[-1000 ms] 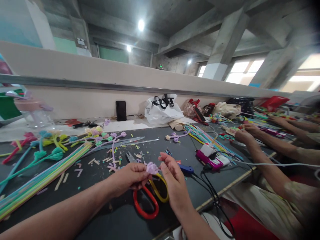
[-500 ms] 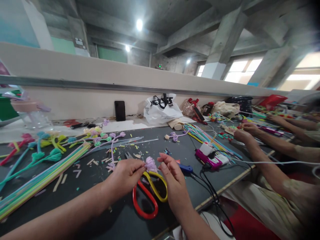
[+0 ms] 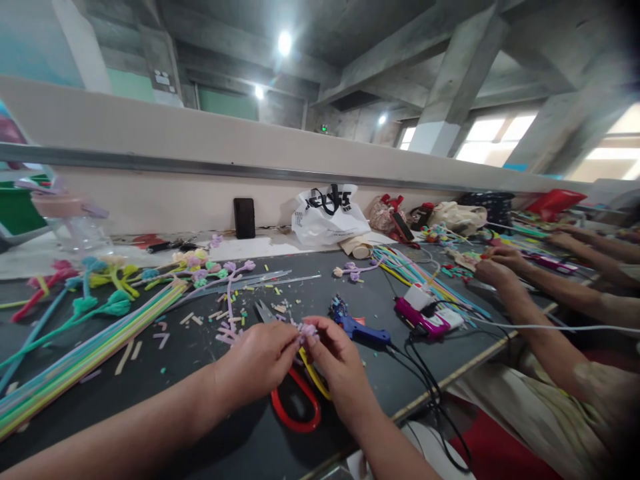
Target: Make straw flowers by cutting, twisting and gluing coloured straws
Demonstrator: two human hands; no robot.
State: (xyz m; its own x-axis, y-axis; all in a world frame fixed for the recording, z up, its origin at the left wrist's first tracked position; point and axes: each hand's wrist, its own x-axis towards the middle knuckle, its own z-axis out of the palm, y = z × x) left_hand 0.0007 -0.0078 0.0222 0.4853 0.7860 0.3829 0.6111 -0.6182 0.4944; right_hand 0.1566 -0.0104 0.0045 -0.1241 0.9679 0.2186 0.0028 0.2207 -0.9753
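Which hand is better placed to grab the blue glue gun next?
Probably right: the right hand lies beside the blue glue gun, while the left hand sits beyond the purple flower both pinch.

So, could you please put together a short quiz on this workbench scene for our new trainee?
1. True or false: the scissors lie on the table, held by neither hand.
2. Which of the person's hands pinch the small purple flower? A: the left hand only. B: the right hand only. C: both.
3. What colour is the glue gun lying just beyond the right hand?
Key: 1 true; 2 C; 3 blue.
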